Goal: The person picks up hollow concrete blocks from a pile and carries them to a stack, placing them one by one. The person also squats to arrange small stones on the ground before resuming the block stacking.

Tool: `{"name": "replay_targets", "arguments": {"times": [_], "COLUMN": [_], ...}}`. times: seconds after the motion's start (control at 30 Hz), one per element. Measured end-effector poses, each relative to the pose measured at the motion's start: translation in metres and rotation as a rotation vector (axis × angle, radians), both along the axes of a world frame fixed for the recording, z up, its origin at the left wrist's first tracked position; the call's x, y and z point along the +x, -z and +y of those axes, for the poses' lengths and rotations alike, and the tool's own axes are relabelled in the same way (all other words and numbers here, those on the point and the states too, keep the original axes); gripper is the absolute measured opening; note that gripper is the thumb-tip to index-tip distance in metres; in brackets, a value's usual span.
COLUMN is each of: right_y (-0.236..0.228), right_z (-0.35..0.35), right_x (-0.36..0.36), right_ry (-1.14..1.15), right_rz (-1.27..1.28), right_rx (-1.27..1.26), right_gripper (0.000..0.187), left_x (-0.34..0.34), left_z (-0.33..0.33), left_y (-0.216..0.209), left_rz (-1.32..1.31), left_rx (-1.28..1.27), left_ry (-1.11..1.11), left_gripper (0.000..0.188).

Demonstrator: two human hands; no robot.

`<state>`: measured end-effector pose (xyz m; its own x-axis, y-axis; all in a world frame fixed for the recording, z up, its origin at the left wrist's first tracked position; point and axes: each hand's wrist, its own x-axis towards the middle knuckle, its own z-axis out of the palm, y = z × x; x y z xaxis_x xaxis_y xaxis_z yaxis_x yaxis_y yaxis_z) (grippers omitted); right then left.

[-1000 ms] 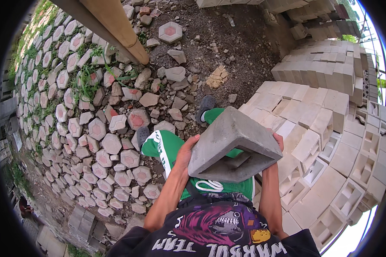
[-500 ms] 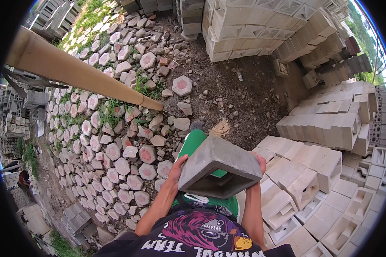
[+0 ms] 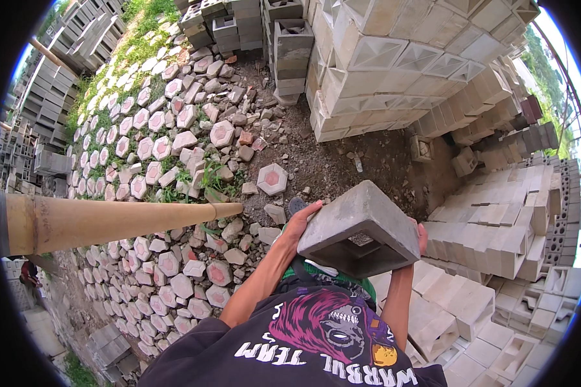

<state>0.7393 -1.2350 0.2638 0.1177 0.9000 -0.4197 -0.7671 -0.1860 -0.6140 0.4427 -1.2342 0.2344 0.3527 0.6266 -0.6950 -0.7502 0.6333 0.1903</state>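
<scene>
Between my two hands I carry a grey hollow concrete block (image 3: 342,226), lifted in front of my body and tilted so its square opening faces me. My left hand (image 3: 299,226) grips its left side, thumb and fingers along the edge. On the opposite side my right hand (image 3: 421,240) presses against the block; part of that hand is hidden behind it. Ground shows through the hole in the block.
A thick bamboo pole (image 3: 122,222) crosses from the left. Hexagonal pavers (image 3: 221,133) and rubble cover the ground at left. A tall stack of pale blocks (image 3: 394,58) stands ahead; low rows of pale blocks (image 3: 484,222) lie at right. A person (image 3: 29,274) is at the far left.
The block has risen and shifted forward and right with both hands on it. My view has turned, so the pole now lies nearly level and the tall stack appears lower.
</scene>
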Motion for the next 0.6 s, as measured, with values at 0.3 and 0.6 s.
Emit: {"name": "replay_targets", "arguments": {"times": [0.3,0.6], "right_y": [0.014,0.001], "right_z": [0.161,0.284], "right_x": [-0.06,-0.188], "right_ry": [-0.248,-0.621], "right_rz": [-0.156,-0.101], "right_rx": [0.075,-0.007], "right_gripper": [0.043,0.044], "left_x": [-0.066,-0.128], "left_z": [0.076,0.113], "left_y": [0.001,0.009], "left_rz": [-0.095,0.087], "left_rx": [0.108,0.166], "left_ry": [-0.233,-0.621], "left_gripper": [0.042,0.043]}}
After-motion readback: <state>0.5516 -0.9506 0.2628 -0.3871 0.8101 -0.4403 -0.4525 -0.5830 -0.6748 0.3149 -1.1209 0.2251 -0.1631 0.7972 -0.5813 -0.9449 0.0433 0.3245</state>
